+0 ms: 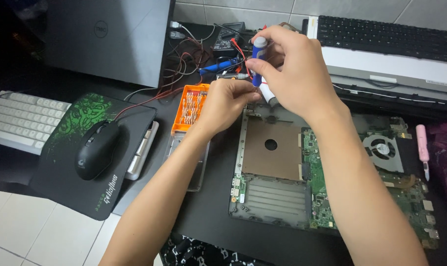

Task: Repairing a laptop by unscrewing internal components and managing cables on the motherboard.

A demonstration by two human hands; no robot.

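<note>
Both hands met over the top left corner of the opened laptop base, which serves as the landmark for everything else. The right hand was curled around a blue-and-white screwdriver, thumb and fingers pinching its handle upright. The left hand was closed just below it, its fingertips pinched together at the tool's lower end; what they held there was too small to make out.

Done well, this step seemed to call for keeping the driver vertical, with the left fingers steadying the tip so it would seat squarely, and only light turning pressure from the right hand.

The laptop base lay flat on the dark desk, its cover off: a brown panel with a round hole near the middle, a green circuit board to the right of it and a round fan beyond that.

Left of the base sat an orange bit case, open, and farther left a black mouse on a green-patterned pad. Behind the base lay tangled red and black wires. Right of it rested a pink tool.
</note>
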